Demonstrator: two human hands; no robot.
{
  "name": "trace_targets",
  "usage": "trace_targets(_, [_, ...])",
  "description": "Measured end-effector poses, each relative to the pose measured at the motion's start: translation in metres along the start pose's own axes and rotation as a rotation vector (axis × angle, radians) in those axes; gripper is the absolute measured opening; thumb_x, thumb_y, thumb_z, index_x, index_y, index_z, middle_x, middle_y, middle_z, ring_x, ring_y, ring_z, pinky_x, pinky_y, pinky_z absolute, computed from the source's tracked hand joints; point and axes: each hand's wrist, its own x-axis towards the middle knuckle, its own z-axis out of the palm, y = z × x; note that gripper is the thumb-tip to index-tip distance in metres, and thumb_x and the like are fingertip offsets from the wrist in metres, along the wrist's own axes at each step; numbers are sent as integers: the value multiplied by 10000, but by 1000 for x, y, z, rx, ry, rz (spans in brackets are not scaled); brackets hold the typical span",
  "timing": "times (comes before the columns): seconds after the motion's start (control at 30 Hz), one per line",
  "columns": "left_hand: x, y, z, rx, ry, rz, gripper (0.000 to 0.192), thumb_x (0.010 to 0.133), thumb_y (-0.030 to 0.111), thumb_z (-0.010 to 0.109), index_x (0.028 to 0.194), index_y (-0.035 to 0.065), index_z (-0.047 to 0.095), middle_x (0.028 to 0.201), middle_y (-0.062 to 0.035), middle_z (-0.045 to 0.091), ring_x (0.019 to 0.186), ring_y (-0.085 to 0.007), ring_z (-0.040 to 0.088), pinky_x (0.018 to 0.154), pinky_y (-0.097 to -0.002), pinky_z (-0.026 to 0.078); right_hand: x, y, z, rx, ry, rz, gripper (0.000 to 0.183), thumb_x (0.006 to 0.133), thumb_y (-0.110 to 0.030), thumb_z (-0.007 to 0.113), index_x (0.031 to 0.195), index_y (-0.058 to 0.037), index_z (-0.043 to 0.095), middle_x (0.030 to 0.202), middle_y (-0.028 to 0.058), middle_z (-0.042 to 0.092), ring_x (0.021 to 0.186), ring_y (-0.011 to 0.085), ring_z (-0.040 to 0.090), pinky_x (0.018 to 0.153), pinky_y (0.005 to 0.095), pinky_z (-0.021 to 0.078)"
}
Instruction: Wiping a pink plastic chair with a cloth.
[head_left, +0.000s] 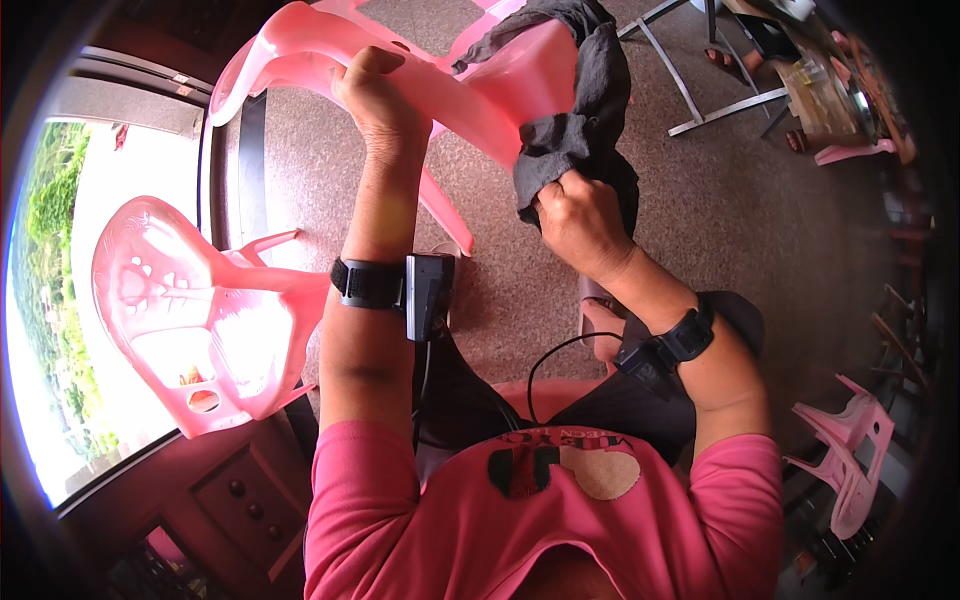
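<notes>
A pink plastic chair (465, 97) is tilted on its side before me, with its legs and underside partly in view. My left hand (382, 94) grips a rail of it, the fingers wrapped over the edge. In my right hand (581, 217) is a bunched dark grey cloth (604, 90). Part of the cloth drapes over the chair's right end and hides the surface beneath. The right fingers press the cloth against the lower corner of that end.
Another pink plastic armchair (247, 330) stands at left by the bright doorway (139, 225). A metal-legged table frame (697, 90) is at upper right, with another person's foot (724, 60) near it. An overturned pink stool (851, 450) lies at lower right on the speckled floor (712, 217).
</notes>
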Motion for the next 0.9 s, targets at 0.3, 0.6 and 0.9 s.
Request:
trace_targets(0.3, [-1,13,1,-105,-49,-57,204,557,42,429,725,-54,496,645,-121,483,574,-229,493,554,-325,435,-12,-6,-5,8,-265,40,26,620,-23,548,597,-16,538,622,150,548,563,288,591,475,352,480])
trace_targets(0.6, [3,11,-9,-136,-220,-100,208,570,79,441,757,0,487,728,-80,489,662,-191,484,616,-283,410,-7,-6,-17,4,-619,51,31,596,-16,556,581,7,571,629,169,570,592,307,597,528,369,488])
trace_targets(0.9, [4,10,-2,-60,-354,-114,397,537,92,449,910,-38,497,799,-118,516,715,-235,516,665,-301,440,13,18,-36,560,-616,265,126,665,-79,555,675,44,580,645,197,580,607,248,605,562,316,457])
